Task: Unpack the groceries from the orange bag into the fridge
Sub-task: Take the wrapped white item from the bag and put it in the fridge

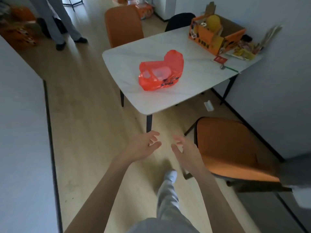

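Note:
An orange plastic bag [175, 64] lies on the white table [193, 83], near its middle. Through its open top I see a pale clear container [160, 72] inside. My left hand [142, 146] and my right hand [185, 149] are both stretched forward over the floor, short of the table's near corner. Their fingers are spread and nothing is in them. The hands sit close together, well below the bag in the picture. No fridge is in view.
An orange chair [230, 148] stands at the right, close to my right arm. Another orange chair [123, 25] and a black one [180, 21] stand behind the table. An orange cardboard box [215, 33] and packets fill the table's far end. A person's legs [58, 22] stand at the far left.

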`<state>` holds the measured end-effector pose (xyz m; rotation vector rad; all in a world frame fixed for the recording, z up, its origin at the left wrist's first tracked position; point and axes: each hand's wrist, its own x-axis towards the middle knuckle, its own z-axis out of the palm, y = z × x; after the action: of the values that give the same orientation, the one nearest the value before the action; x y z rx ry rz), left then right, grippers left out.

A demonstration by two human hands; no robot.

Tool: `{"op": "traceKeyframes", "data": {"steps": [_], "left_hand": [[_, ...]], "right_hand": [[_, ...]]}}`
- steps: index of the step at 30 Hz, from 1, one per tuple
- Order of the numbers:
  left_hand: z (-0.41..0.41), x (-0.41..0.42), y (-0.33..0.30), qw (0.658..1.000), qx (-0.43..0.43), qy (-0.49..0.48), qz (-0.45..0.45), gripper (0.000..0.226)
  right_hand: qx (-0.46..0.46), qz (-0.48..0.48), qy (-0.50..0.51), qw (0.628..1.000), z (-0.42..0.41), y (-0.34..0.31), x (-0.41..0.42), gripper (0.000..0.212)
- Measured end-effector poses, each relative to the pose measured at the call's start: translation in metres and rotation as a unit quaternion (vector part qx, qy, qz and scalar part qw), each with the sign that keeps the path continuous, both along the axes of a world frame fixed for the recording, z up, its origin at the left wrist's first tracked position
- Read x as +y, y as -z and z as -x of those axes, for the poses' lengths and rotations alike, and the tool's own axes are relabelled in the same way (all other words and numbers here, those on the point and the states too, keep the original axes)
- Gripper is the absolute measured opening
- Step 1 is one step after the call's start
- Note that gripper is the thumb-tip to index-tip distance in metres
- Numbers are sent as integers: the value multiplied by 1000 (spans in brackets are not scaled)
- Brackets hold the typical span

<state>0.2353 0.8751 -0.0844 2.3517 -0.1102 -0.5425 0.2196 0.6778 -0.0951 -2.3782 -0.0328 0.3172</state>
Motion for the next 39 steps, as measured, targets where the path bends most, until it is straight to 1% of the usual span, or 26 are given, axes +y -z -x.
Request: {"op": "traceKeyframes", "data": {"steps": [4,8,9,11,15,20,23,25,29,31,33,35,37,39], "left_hand": [[-89,9,-2,997,-58,-20,-40,40],[-169,17,-19,991,-83,-60,-91,44],[-188,19,-22,989,-95,-73,-91,44],[-219,21,-26,988,-103,-90,-72,44],[-279,23,-17,993,-74,-81,-32,41],[-369,26,1,995,-83,-50,30,34],[-426,26,19,997,-69,-18,34,34],[-460,30,34,999,-47,9,0,39],[-516,38,59,988,-10,99,-118,51],[-531,43,75,981,8,109,-162,59],[-540,47,92,979,31,100,-174,74],[-546,47,109,977,55,100,-179,84],[-549,41,119,970,66,118,-204,89],[-552,31,120,965,59,121,-226,93]], "right_hand": [[-4,-9,-37,999,-104,10,13,39],[-20,-22,-83,996,-203,0,30,37],[-22,-27,-94,995,-227,-3,33,38],[-21,-33,-110,993,-265,-8,39,38],[11,-40,-105,994,-321,1,40,39],[34,-32,-50,998,-376,18,36,38],[24,-23,0,999,-410,22,43,31],[33,-13,34,999,-429,22,51,30],[68,14,60,996,-468,30,67,38],[91,27,64,993,-481,36,74,39],[123,36,64,990,-491,41,79,39],[154,59,52,985,-503,47,82,41],[176,78,36,981,-514,52,82,44],[190,84,26,978,-518,53,78,48]]}}
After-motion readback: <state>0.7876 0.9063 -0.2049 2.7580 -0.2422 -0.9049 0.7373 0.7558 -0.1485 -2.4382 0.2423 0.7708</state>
